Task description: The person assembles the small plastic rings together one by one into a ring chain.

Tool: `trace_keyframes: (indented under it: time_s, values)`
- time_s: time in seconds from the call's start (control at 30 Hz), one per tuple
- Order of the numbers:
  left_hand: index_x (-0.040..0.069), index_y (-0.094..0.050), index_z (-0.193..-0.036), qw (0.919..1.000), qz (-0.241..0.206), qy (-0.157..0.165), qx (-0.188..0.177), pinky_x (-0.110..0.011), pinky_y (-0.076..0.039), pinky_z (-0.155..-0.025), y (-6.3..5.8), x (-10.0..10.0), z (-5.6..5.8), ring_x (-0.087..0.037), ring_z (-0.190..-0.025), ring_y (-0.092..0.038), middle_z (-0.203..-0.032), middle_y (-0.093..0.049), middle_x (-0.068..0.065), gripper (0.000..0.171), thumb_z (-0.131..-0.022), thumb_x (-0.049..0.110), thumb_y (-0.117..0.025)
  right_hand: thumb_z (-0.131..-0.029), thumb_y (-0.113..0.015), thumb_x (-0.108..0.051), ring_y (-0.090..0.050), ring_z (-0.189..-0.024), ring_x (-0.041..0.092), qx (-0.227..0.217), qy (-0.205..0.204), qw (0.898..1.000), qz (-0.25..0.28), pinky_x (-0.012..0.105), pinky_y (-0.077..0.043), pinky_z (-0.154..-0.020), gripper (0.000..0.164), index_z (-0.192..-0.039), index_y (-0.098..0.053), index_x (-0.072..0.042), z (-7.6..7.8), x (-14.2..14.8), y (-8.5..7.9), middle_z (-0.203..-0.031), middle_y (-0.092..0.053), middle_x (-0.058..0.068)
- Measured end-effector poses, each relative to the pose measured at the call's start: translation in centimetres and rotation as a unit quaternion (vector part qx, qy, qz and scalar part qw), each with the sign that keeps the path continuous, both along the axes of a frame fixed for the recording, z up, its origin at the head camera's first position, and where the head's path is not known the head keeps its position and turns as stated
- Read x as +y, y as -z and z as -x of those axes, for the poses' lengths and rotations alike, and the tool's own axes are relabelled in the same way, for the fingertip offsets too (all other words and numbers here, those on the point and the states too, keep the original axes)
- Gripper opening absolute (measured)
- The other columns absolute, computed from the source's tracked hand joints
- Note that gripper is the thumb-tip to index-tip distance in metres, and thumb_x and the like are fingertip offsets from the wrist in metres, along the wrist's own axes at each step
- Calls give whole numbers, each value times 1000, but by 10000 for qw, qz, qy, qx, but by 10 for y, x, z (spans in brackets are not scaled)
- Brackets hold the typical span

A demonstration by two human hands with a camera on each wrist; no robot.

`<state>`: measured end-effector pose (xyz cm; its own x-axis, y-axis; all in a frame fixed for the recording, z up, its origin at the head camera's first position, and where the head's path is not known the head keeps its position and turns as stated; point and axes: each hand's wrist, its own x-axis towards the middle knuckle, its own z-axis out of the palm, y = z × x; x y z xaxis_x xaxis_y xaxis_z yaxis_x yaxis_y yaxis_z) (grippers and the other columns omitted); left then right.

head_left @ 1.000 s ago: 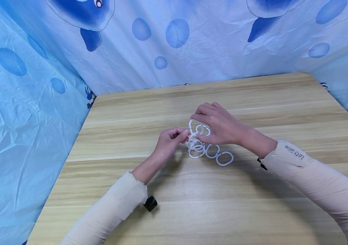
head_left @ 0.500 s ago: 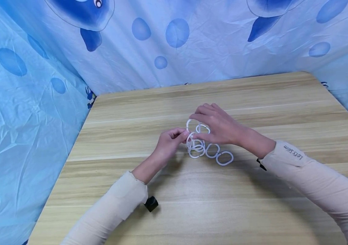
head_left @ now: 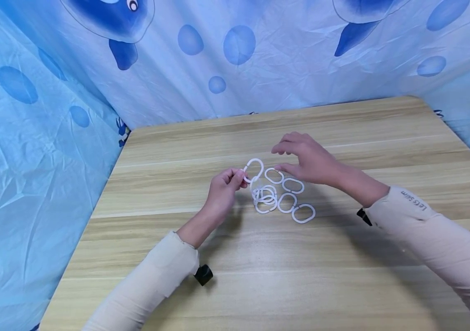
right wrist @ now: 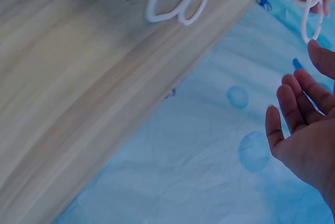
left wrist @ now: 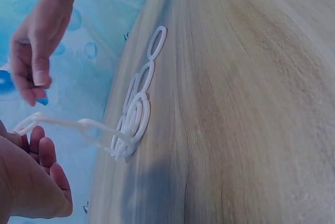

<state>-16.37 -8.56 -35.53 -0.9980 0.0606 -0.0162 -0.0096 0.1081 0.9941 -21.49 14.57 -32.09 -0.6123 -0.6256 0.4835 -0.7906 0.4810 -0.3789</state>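
My left hand (head_left: 223, 187) pinches a white plastic link ring (head_left: 254, 160) between thumb and fingertips, above the table. From it another link runs down to a heap of overlapping white links (head_left: 264, 207) on the wood; the left wrist view shows this hanging stretch of chain (left wrist: 57, 123). My right hand (head_left: 315, 161) is off to the right with fingers loosely bent and thumb apart, holding nothing. Close below its thumb lie two oval links, a nearer one (head_left: 274, 176) and one further right (head_left: 293, 185). In the right wrist view its palm (right wrist: 309, 140) faces up, bare.
Two more links, a middle one (head_left: 287, 202) and an end one (head_left: 303, 214), trail right from the heap. The wooden table (head_left: 301, 276) ends at the back against a blue patterned curtain (head_left: 284, 59). A small black device (head_left: 203, 275) sits under the left sleeve.
My right hand has let go of the links and moved right and away. My left hand has shifted slightly up and left with the pinched ring, now in plain sight.
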Motion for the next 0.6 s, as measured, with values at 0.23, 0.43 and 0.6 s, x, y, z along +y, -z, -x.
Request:
trace_keyframes:
  time_s: [0.23, 0.43, 0.6]
  values:
    - [-8, -60, -96, 9999, -99, 69, 63, -35, -46, -86, 1, 0, 0, -13, -77, -57, -80, -61, -1, 24, -100, 13, -50, -80, -77, -6, -59, -88, 27, -627, -2, 9976, -294, 41, -46, -79, 25, -104, -70, -2, 7, 18, 12, -93, -66, 8]
    - [-5, -61, -93, 9998, -160, 67, 82, -32, -47, -84, 1, 0, -1, -13, -77, -57, -80, -61, -1, 21, -100, 12, -51, -78, -76, -2, -60, -87, 30, -707, 92, 9946, -757, 42, -47, -76, 25, -102, -70, -2, 12, 29, 21, -91, -64, 12]
    - [-11, -60, -97, 9996, -254, 128, 56, -30, -48, -84, 1, 0, -2, -17, -79, -57, -81, -62, -1, 23, -99, 9, -51, -78, -75, -2, -60, -90, 31, -1145, 151, 9878, -1041, 44, -49, -76, 31, -108, -69, 0, 13, 34, 25, -96, -65, 14]
